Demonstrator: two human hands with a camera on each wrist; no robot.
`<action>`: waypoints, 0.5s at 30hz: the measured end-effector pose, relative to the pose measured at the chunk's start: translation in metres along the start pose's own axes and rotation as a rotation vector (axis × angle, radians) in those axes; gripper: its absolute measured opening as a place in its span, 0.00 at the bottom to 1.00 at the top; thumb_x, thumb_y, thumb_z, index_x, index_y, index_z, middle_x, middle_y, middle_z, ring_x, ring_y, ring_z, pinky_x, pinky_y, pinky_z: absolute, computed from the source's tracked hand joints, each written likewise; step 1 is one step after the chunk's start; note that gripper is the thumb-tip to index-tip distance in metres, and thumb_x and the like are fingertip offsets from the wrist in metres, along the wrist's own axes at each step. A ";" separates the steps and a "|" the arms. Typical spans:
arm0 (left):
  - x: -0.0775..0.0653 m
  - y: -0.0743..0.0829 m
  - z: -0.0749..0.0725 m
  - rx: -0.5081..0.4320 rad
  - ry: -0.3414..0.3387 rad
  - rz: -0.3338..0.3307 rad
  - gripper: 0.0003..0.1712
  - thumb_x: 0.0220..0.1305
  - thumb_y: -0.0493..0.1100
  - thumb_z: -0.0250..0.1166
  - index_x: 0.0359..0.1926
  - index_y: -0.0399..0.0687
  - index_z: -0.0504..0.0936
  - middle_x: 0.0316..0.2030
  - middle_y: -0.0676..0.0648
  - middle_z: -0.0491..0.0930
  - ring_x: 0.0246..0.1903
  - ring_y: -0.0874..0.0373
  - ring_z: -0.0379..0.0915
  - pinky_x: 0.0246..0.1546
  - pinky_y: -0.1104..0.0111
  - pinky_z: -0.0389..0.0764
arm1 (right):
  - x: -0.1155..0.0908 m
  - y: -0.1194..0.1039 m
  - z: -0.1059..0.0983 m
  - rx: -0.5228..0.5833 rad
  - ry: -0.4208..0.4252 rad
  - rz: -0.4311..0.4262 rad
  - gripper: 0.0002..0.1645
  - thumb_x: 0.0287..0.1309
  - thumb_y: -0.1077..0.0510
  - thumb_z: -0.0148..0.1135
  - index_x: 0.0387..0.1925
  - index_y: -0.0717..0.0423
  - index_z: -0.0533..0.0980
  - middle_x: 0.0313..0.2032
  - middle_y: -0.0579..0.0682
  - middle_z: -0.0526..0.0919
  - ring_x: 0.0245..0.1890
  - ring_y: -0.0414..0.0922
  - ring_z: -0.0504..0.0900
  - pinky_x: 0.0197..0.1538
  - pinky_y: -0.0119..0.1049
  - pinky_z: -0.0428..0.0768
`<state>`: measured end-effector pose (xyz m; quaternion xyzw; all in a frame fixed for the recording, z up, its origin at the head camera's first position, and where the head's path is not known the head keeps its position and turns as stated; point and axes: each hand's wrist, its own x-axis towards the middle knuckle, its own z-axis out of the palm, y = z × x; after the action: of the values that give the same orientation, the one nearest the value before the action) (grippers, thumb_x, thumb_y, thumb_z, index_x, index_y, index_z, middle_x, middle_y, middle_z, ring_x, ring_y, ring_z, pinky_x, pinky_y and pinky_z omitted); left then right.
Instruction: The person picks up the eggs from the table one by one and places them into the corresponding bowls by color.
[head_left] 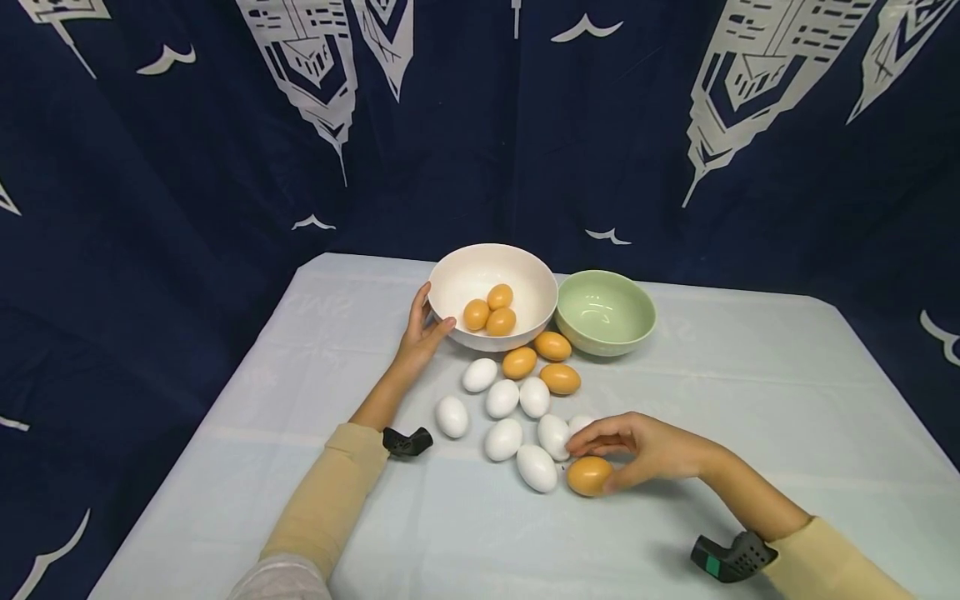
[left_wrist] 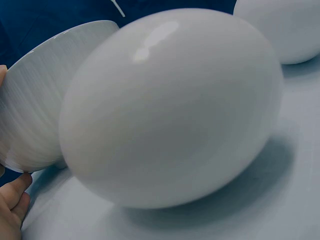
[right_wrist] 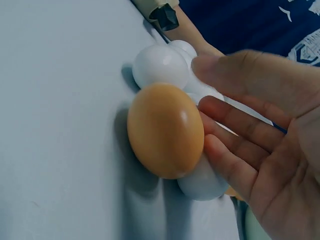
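Note:
My left hand [head_left: 422, 335] holds the white bowl [head_left: 536, 321] by its left side, the thumb near the front rim and the other fingers along the outer wall. Inside the bowl lie three brown eggs [head_left: 501, 322]. On the right, my right hand [head_left: 648, 450] reaches over a single brown egg [head_left: 588, 476] on the table, fingers loosely bent around its far side. In the right wrist view the thumb [right_wrist: 207, 67] stands off from this egg, while the fingertips are right beside it. White eggs [head_left: 553, 436] lie against its left.
A green bowl [head_left: 606, 304] stands right of the white one. Three brown eggs [head_left: 560, 379] lie in front of the bowls, and several white eggs [head_left: 503, 439] spread between the hands. Behind the pale tabletop [head_left: 750, 375] hangs a dark blue patterned cloth [head_left: 480, 150].

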<state>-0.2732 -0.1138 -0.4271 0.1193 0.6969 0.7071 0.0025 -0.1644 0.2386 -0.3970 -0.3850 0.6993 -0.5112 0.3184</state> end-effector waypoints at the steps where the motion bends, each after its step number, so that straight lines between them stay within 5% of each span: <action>1: -0.002 0.003 0.001 0.000 0.000 0.003 0.46 0.70 0.37 0.58 0.77 0.50 0.39 0.75 0.35 0.36 0.71 0.34 0.44 0.68 0.54 0.59 | 0.000 -0.001 0.001 -0.024 0.005 0.007 0.31 0.53 0.66 0.70 0.58 0.70 0.72 0.56 0.66 0.77 0.59 0.44 0.76 0.63 0.31 0.69; 15: -0.002 0.003 0.000 0.003 -0.003 0.011 0.46 0.70 0.38 0.59 0.77 0.49 0.39 0.75 0.36 0.35 0.72 0.37 0.42 0.68 0.54 0.58 | -0.002 -0.006 0.012 -0.259 0.043 0.038 0.25 0.52 0.63 0.71 0.54 0.59 0.79 0.54 0.53 0.81 0.57 0.39 0.76 0.59 0.34 0.75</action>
<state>-0.2703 -0.1140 -0.4246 0.1243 0.6973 0.7060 -0.0005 -0.1516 0.2335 -0.3945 -0.3986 0.7732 -0.4186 0.2608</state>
